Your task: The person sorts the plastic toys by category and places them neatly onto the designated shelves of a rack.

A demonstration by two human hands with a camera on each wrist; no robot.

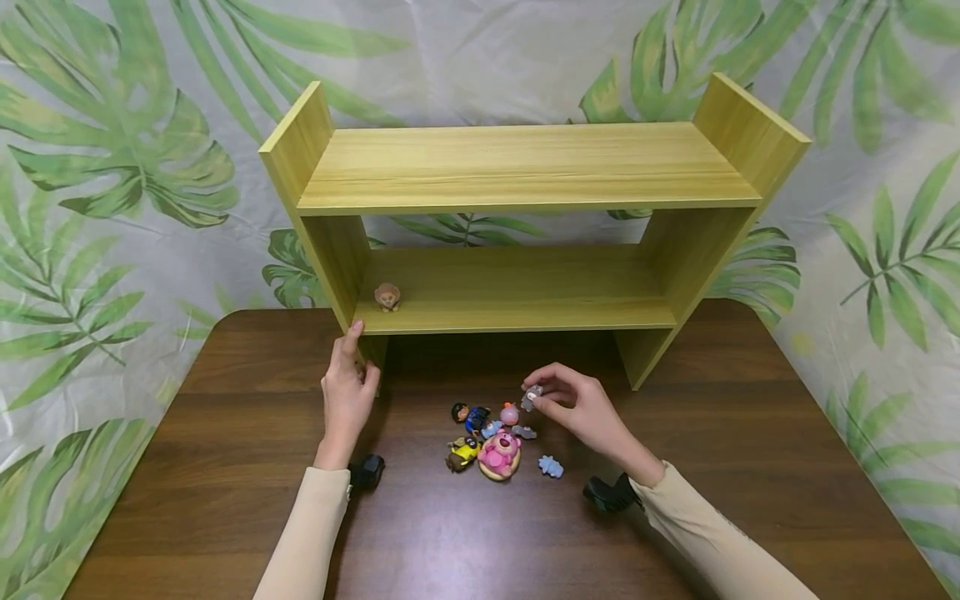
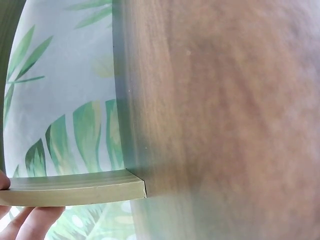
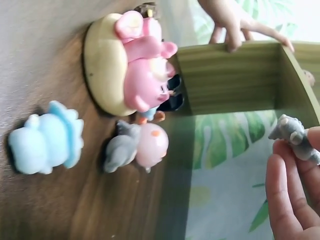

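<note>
My right hand [image 1: 581, 408] pinches a small grey toy animal figure [image 3: 294, 134] between thumb and fingertips, raised above the table. My left hand [image 1: 348, 392] holds the left side panel [image 2: 75, 192] of the wooden shelf, with the thumb on one face and fingers on the other. Beneath the right hand lies a group of toy figures: a pink bear on a cream ring [image 1: 499, 455], a round pink figure [image 3: 152, 145], another grey figure [image 3: 121, 146], a figure in yellow [image 1: 465, 452] and one in dark blue [image 1: 472, 417]. A light-blue figure [image 3: 46, 140] lies apart, nearer me.
On the left of the shelf's middle board [image 1: 517, 287] stands a small brownish figure [image 1: 387, 297]. The two-board shelf [image 1: 525, 167] stands at the back of the brown table [image 1: 247, 433]. Behind it hangs a leaf-patterned cloth [image 1: 465, 58].
</note>
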